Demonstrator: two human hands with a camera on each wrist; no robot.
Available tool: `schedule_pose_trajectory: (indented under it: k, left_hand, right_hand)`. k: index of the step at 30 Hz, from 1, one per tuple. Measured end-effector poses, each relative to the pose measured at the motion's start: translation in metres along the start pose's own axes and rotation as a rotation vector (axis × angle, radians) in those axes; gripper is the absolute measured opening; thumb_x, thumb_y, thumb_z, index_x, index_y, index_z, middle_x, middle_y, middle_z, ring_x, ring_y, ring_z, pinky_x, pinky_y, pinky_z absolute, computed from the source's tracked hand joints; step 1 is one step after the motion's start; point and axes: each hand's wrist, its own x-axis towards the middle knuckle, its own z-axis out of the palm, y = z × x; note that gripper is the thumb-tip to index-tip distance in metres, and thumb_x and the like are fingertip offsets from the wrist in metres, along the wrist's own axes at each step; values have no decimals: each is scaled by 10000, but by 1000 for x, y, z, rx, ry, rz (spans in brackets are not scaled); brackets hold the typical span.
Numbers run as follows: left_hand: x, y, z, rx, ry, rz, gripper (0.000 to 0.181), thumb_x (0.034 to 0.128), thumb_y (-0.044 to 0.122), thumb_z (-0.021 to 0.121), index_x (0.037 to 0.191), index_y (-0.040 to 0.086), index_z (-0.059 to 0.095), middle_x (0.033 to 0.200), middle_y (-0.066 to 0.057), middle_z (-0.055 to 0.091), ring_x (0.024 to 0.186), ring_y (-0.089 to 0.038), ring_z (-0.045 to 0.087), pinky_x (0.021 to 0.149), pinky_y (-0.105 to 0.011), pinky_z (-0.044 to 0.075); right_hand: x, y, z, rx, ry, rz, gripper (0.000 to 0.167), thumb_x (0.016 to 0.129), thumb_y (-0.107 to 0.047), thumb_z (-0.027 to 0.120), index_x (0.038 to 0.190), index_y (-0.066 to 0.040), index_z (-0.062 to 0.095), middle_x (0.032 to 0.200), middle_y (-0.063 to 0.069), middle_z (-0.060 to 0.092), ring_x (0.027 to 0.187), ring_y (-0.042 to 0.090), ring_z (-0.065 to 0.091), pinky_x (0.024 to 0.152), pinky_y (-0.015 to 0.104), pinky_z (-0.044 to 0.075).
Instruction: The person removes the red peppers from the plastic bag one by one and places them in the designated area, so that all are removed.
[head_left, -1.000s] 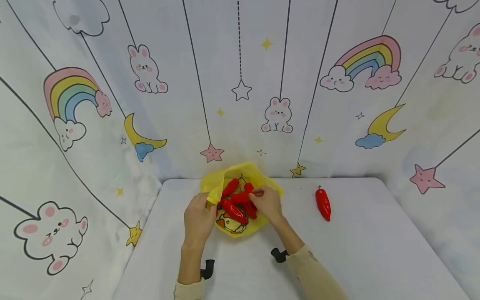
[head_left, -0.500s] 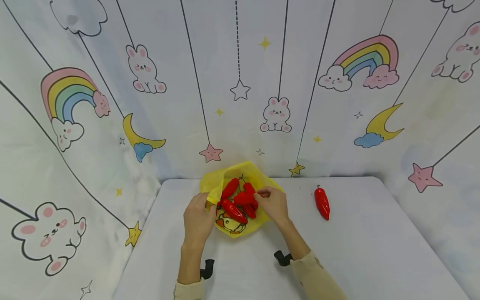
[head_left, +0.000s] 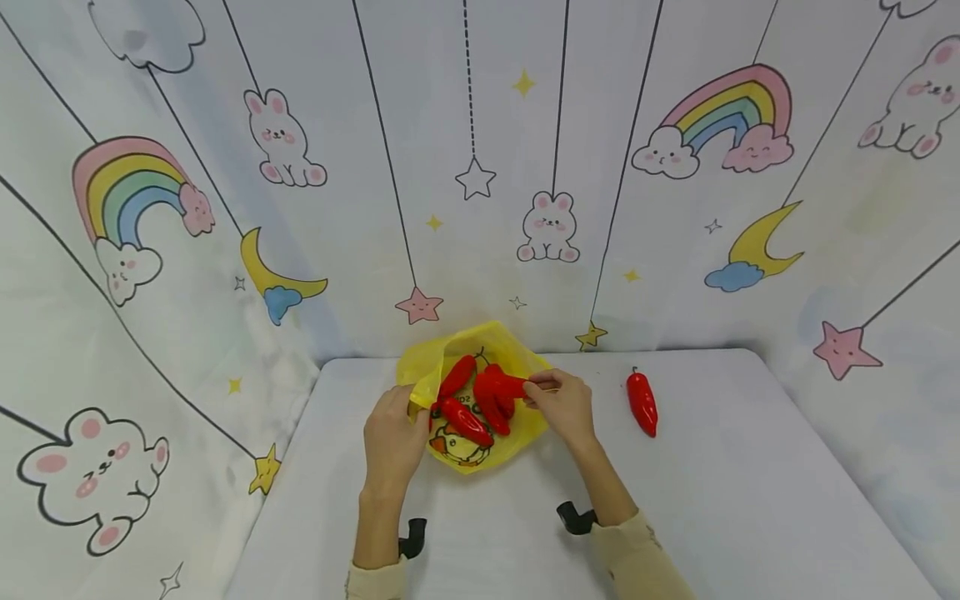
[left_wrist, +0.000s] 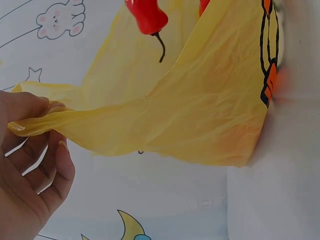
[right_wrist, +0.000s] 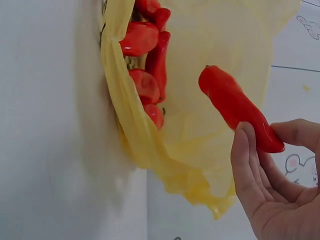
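Note:
Several red peppers lie in a yellow plastic bag with a duck print. My left hand pinches the bag's left edge; in the left wrist view, that hand has the yellow film folded between thumb and fingers. Over the bag's right side, my right hand holds one pepper by its end. The right wrist view shows this pepper between the thumb and fingers of the hand, apart from the peppers in the bag.
Another red pepper lies on the white table, to the right of the bag and my right hand. Behind the table hangs a white cloth printed with rabbits, stars and rainbows. A black wrist mount sits on each forearm.
My right hand has moved right, drawing the held pepper toward the bag's right side. My left hand keeps its grip on the bag edge. The head view has shifted slightly.

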Motion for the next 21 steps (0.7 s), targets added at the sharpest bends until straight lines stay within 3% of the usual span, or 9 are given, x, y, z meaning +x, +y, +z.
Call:
schedule_pose_trajectory:
  k: [4, 12, 21]
  left_hand:
    - [0, 0, 0, -4, -1, -6, 196, 887, 6, 743, 1081, 30, 737, 966, -78, 716, 866, -242, 661, 829, -401, 600]
    - [0, 0, 1, -4, 0, 3, 203, 884, -3, 745, 1085, 22, 736, 961, -84, 714, 862, -248, 658, 822, -402, 600]
    - [-1, 2, 3, -3, -4, 20, 208, 881, -7, 754, 1087, 18, 739, 977, -88, 719, 880, -249, 670, 828, -404, 602]
  right_hand:
    - [-2, -2, -7, 40, -9, 32, 203, 934, -151, 780, 1063, -1, 736, 945, 166, 745, 771, 256, 778, 778, 506, 610]
    - [-3, -2, -24, 66, -35, 98, 271, 962, -184, 746, 1164, -5, 721, 1014, 179, 740, 841, 266, 781, 812, 461, 609]
    - [-7, -1, -41, 60, -30, 151, 350, 987, -269, 721, 1241, -28, 721, 1171, 183, 718, 923, 246, 780, 804, 307, 605]
